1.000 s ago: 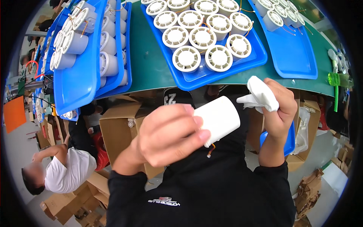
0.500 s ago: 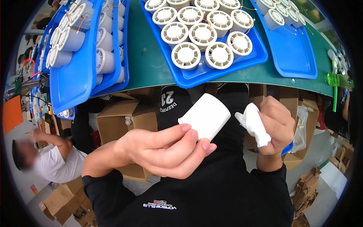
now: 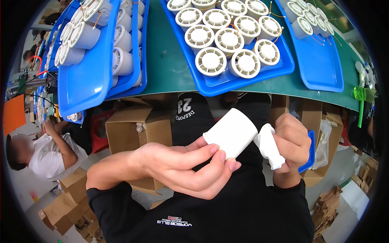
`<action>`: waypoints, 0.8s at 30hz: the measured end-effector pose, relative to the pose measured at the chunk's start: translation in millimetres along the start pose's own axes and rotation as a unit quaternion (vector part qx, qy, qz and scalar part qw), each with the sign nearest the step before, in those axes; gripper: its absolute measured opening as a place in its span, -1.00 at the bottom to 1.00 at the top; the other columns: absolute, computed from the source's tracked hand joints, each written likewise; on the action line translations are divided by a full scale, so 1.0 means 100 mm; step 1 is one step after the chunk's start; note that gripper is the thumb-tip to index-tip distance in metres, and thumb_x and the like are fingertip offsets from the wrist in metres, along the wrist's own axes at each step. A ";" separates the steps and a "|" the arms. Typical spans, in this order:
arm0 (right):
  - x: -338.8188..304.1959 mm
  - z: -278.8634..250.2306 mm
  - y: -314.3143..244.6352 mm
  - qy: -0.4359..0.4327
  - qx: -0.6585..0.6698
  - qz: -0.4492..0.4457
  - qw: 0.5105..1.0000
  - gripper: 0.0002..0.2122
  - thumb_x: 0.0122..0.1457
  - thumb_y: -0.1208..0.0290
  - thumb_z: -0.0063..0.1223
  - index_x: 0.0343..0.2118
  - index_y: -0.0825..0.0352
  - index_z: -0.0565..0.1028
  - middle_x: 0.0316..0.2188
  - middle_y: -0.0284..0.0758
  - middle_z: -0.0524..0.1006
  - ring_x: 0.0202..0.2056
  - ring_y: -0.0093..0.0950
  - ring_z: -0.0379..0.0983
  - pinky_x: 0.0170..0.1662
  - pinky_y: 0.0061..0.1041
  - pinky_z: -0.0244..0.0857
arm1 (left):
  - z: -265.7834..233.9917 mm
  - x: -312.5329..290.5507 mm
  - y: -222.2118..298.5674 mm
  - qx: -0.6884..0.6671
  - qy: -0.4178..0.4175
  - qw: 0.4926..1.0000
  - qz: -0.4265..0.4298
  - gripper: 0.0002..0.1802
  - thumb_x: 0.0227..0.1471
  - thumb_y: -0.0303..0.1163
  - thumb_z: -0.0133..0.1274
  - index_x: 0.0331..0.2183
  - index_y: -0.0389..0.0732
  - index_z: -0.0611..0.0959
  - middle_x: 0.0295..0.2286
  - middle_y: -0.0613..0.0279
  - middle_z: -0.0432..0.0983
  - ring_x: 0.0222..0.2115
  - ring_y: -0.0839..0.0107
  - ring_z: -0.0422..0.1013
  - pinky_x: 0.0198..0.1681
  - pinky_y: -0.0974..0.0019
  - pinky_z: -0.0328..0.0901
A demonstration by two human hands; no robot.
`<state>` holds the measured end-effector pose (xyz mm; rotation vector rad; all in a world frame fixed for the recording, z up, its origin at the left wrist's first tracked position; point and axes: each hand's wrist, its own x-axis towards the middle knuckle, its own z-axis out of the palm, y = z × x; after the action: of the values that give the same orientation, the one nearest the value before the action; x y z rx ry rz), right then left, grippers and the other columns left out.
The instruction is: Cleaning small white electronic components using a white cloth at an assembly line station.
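Observation:
A plain white cylindrical housing (image 3: 233, 133) is tilted in front of my body, with its rimmed end toward the left. My left hand (image 3: 184, 167) grips it by the lower left side between thumb and fingers. Bunched in my closed right hand (image 3: 292, 139) is a white cloth (image 3: 269, 149). The cloth's upper edge meets the right end of the housing in the picture; whether it presses on it, I cannot tell. My right fingertips are partly hidden behind the cloth.
Ahead, a green table (image 3: 166, 65) bears a blue tray (image 3: 221, 88) of several white vented cylinders with thin wires. More blue trays (image 3: 83, 95) stack at the left, another (image 3: 320, 60) lies right. Cardboard boxes (image 3: 158, 131) stand below. A seated person (image 3: 56, 156) is at far left.
The cloth in my right hand has come up against the housing, where a gap stood before. My left hand keeps its grip. The whole view has shifted slightly.

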<state>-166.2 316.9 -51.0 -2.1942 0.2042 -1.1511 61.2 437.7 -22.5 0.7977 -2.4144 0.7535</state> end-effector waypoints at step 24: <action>-0.81 -0.57 0.15 0.177 0.022 0.164 0.970 -0.69 -0.32 0.73 -0.04 -0.39 0.52 0.54 -0.74 -0.31 0.28 -0.70 -0.45 0.17 -0.62 -0.53 0.03 | 1.59 1.40 -1.27 -0.234 -0.219 0.903 -0.285 -0.47 -0.33 -0.26 0.24 -0.24 -0.36 0.65 -0.37 0.01 0.45 -0.31 0.13 0.43 -0.19 0.22 0.34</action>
<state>-257.4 312.3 -92.3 -1.8133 0.6601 -1.3291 1.9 198.7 -12.4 1.4747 -2.3614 -0.2574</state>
